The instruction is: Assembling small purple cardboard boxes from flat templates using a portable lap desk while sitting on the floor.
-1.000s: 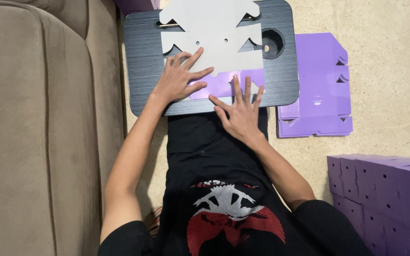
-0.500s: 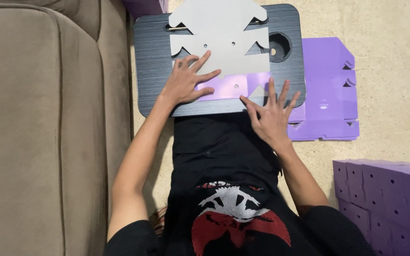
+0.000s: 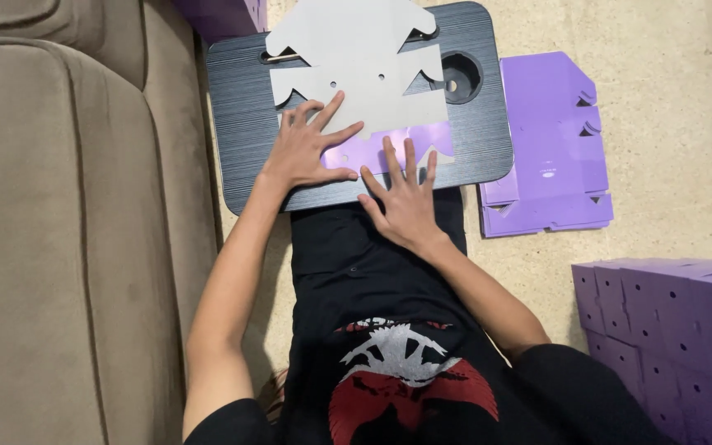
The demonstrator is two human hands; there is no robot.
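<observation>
Two bare hands lie flat and open on our work, gripping nothing. At nine o'clock stands the brown fabric sofa point(image 3: 51, 231). Next comes the dark grey ridged lap tray point(image 3: 241, 115), resting across our lap at twelve o'clock. On it lies the flat die-cut cardboard sheet, grey on its upper face point(image 3: 356, 82) with a purple flap point(image 3: 389, 148) folded towards us. Our left hand point(image 3: 306, 148) presses its spread fingers on the sheet's near left corner; our right hand point(image 3: 405, 198), at the tray's near edge, touches the purple flap with its fingertips only. We judge that uneven pressure here could let the flap spring back or crease off its score, and a hard push on the near edge could tip the tray. At two o'clock a stack of flat purple cardboard blanks point(image 3: 545, 148) lies on the beige floor point(image 3: 669, 107); at four o'clock stand folded purple boxes point(image 3: 669, 330).
</observation>
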